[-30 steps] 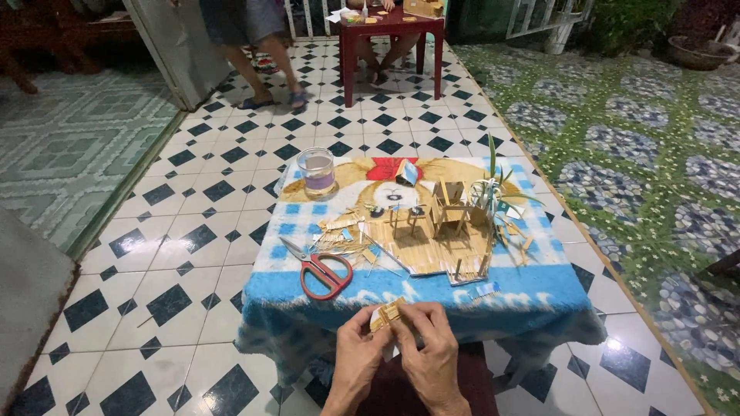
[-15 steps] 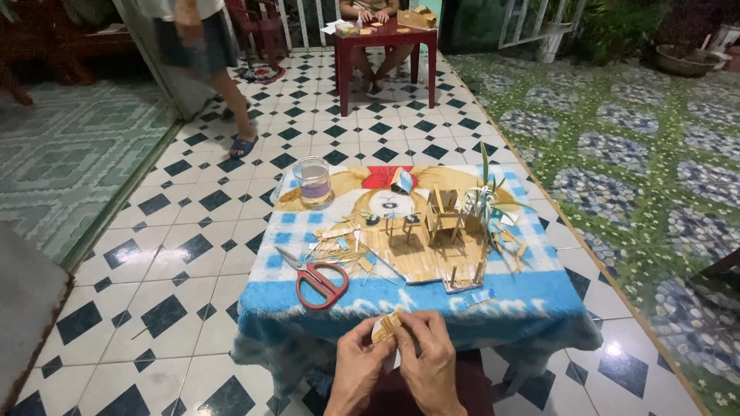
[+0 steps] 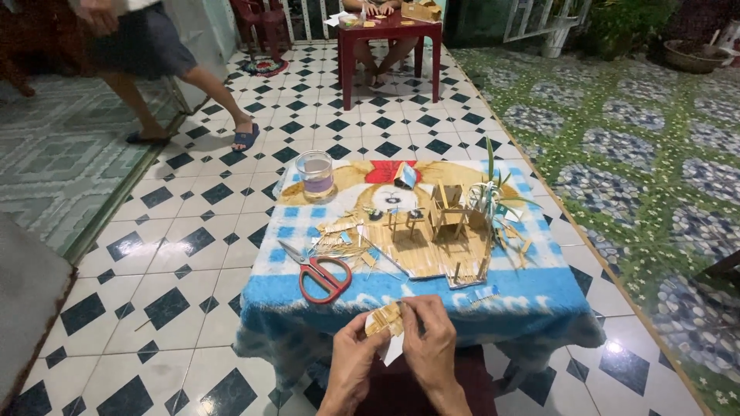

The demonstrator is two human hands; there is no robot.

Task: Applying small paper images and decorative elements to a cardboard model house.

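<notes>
Head view is all I have, looking down past the near edge of the surface (image 3: pixel 539 304), a small table under a blue printed cloth. Both hands are close together just below that edge: my left hand (image 3: pixel 351 362) pinches the small panel of straw-coloured sticks (image 3: pixel 384 318) from the left, and my right hand (image 3: pixel 432 343) closes on its right end with thumb and fingertips over the top; so both are clamped on the same little piece, held in the air clear of the cloth. To handle it well, I judge the grip should stay light and near the edges, since thin glued sticks would likely bend or split under pressure, and the panel should be kept flat so the sticks stay aligned. On the cloth beyond lie red-handled scissors (image 3: pixel 320 273), a loose heap of cut sticks (image 3: pixel 339 243), a stick-built model with small frames on a flat base (image 3: pixel 439 243) and a glass jar (image 3: pixel 315 176) at the far left corner. I would keep my wrists low and away from the model. Another person's legs (image 3: pixel 200 100) pass on the tiled floor (image 3: pixel 177 293) well behind, and a red table (image 3: pixel 389 42) stands further off.
</notes>
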